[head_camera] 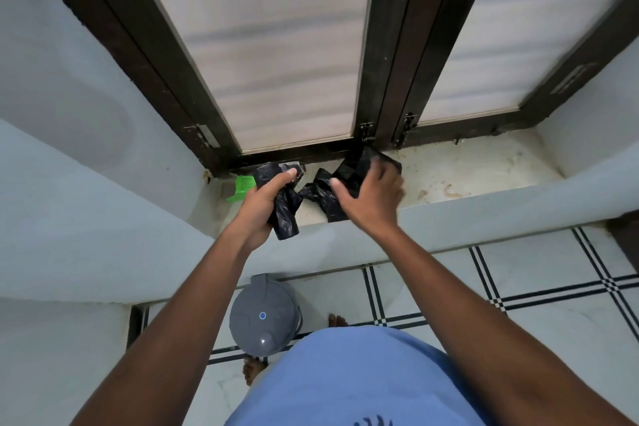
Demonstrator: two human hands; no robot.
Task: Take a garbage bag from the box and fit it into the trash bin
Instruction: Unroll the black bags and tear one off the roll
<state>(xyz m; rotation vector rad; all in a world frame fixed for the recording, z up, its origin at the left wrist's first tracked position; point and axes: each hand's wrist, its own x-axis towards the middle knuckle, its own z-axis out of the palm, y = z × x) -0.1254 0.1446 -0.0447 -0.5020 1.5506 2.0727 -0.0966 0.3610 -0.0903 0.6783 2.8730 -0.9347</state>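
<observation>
My left hand (266, 202) grips a roll of black garbage bags (285, 216) above the window sill. A strip of black bag (320, 192) stretches from that roll to my right hand (371, 199), which clasps the unrolled black garbage bag (356, 168). A green box (242, 187) lies on the sill just left of my left hand, partly hidden by it. The grey trash bin (264, 316) with its lid closed stands on the tiled floor below the sill, between my forearms.
The stained white window sill (466, 176) runs under a dark-framed window (383, 79) with frosted panes. Pale blue walls flank the recess on both sides. Bare feet (337, 321) show on the tiled floor (553, 290) beside the bin.
</observation>
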